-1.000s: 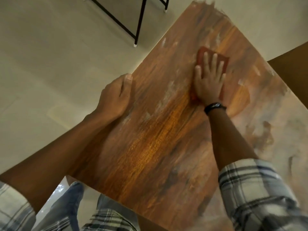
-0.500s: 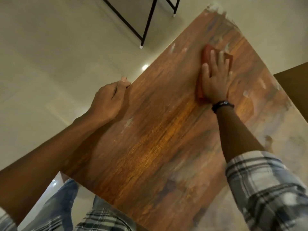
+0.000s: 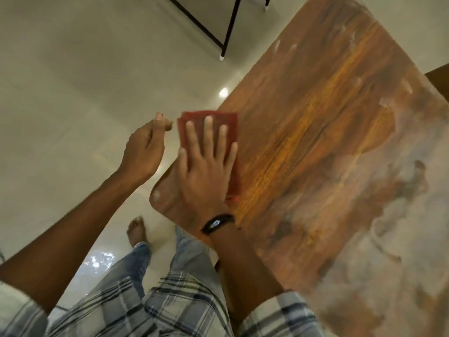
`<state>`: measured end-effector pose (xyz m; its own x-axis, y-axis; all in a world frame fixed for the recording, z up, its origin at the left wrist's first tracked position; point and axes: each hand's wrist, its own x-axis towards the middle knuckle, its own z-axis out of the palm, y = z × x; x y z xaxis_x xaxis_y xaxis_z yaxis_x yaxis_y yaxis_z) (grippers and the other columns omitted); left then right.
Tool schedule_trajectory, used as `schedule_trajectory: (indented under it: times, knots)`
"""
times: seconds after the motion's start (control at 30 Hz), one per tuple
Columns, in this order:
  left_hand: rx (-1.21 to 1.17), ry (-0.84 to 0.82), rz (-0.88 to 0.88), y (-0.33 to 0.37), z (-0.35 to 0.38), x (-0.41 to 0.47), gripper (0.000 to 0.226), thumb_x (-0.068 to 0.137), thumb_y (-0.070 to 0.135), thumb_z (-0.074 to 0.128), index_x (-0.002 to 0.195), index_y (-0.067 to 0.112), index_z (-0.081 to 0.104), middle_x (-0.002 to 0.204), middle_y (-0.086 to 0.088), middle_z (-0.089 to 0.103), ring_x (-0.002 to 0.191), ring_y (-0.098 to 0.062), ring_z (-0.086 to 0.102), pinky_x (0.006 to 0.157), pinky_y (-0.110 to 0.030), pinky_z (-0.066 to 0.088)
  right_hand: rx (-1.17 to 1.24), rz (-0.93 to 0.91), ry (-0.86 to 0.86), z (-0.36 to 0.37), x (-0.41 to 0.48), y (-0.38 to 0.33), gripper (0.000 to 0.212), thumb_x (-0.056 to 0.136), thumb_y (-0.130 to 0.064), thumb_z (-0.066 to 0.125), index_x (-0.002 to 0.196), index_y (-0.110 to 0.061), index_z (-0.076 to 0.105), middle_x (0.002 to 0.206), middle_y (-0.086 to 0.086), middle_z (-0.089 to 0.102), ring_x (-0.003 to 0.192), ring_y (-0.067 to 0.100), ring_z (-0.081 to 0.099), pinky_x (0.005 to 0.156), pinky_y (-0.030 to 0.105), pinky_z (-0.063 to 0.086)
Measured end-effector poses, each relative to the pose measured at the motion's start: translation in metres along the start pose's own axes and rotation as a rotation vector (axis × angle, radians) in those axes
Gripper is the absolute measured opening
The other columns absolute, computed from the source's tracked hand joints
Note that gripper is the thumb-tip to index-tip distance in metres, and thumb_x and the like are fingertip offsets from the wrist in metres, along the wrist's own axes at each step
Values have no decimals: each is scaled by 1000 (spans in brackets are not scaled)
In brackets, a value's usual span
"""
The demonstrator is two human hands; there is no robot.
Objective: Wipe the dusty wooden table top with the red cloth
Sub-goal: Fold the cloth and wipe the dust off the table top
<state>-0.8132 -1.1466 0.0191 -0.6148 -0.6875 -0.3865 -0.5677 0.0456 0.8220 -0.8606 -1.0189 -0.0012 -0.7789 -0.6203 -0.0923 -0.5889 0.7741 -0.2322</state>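
Observation:
The wooden table top (image 3: 315,142) runs diagonally through the head view, with bare orange-brown grain down its middle and a thick pale dust film (image 3: 401,227) on its right side. The red cloth (image 3: 229,120) lies at the table's left edge, its far corner hanging over the floor. My right hand (image 3: 204,171) presses flat on the cloth with fingers spread. My left hand (image 3: 143,152) hovers off the table just left of the cloth, fingers loosely curled and holding nothing.
Black metal furniture legs (image 3: 227,27) stand on the pale tiled floor beyond the table's left edge. A brown wooden surface (image 3: 439,79) shows at the right border. My bare foot (image 3: 137,231) and jeans are below the table's near corner.
My right hand slid the cloth from the far middle of the table back to its near left edge. My left hand let go of the table edge and lifted away.

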Motion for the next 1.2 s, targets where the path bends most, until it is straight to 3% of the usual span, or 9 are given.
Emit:
schedule_trajectory:
  times: [0.17, 0.27, 0.43, 0.6, 0.73, 0.8, 1.03, 1.1, 1.2]
  knots:
    - [121, 38, 114, 2, 2, -32, 51, 108, 39, 23, 126, 12, 61, 121, 2, 61, 112, -9, 53, 96, -24, 38, 32, -36, -27, 14, -86, -35, 55, 104, -48, 34, 157, -36, 26, 168, -4, 13, 156, 22, 5, 122, 57, 14]
    - [206, -5, 348, 2, 16, -46, 54, 106, 42, 21, 112, 8, 62, 112, -9, 64, 108, -19, 57, 104, -40, 40, 38, 53, -12, 5, -117, 6, 57, 102, -51, 38, 157, -38, 26, 168, -7, 14, 156, 19, 4, 124, 56, 10]
    - [407, -169, 527, 8, 57, -65, 53, 105, 40, 26, 136, 9, 55, 149, -13, 48, 146, -30, 31, 121, -48, 18, 58, 382, 64, -22, -158, 136, 60, 100, -53, 35, 157, -39, 22, 168, -5, 12, 156, 21, 5, 123, 59, 5]
    - [440, -333, 651, 22, 89, -79, 56, 103, 44, 25, 141, 13, 51, 156, -8, 38, 151, -25, 18, 121, -49, 10, 106, 916, 126, -66, -139, 282, 60, 103, -52, 30, 159, -38, 17, 169, -4, 7, 156, 26, 3, 120, 66, 5]
    - [469, -383, 692, 19, 99, -77, 56, 103, 45, 23, 142, 13, 49, 157, -7, 37, 151, -24, 17, 121, -47, 7, 166, 1249, 174, -82, -93, 316, 59, 105, -51, 27, 160, -38, 9, 170, -2, 1, 156, 30, -2, 120, 62, -1]
    - [458, -379, 688, 17, 101, -77, 56, 103, 44, 24, 142, 13, 49, 157, -7, 38, 151, -24, 17, 121, -45, 6, 135, 1181, 173, -76, -82, 290, 61, 105, -52, 26, 160, -35, 8, 170, 0, 0, 156, 31, -2, 120, 63, -2]
    - [472, -392, 662, 28, 118, -75, 62, 102, 46, 20, 144, 9, 46, 158, -10, 36, 151, -25, 17, 123, -48, 8, 27, 241, -11, -29, -93, 122, 58, 103, -53, 29, 158, -38, 19, 169, -5, 6, 156, 22, -3, 123, 58, -3]
    - [471, -406, 677, 39, 127, -65, 62, 102, 46, 20, 145, 9, 45, 158, -9, 35, 152, -24, 16, 123, -48, 8, 13, 181, 15, -34, -91, 150, 57, 103, -54, 30, 157, -39, 23, 168, -7, 12, 156, 19, 2, 123, 58, 2]
    - [459, -410, 669, 55, 143, -43, 63, 102, 47, 19, 147, 11, 43, 159, -7, 33, 152, -21, 14, 124, -47, 6, 48, 394, 93, -54, -74, 242, 58, 102, -53, 31, 157, -38, 23, 168, -6, 11, 156, 20, 3, 123, 57, 2]
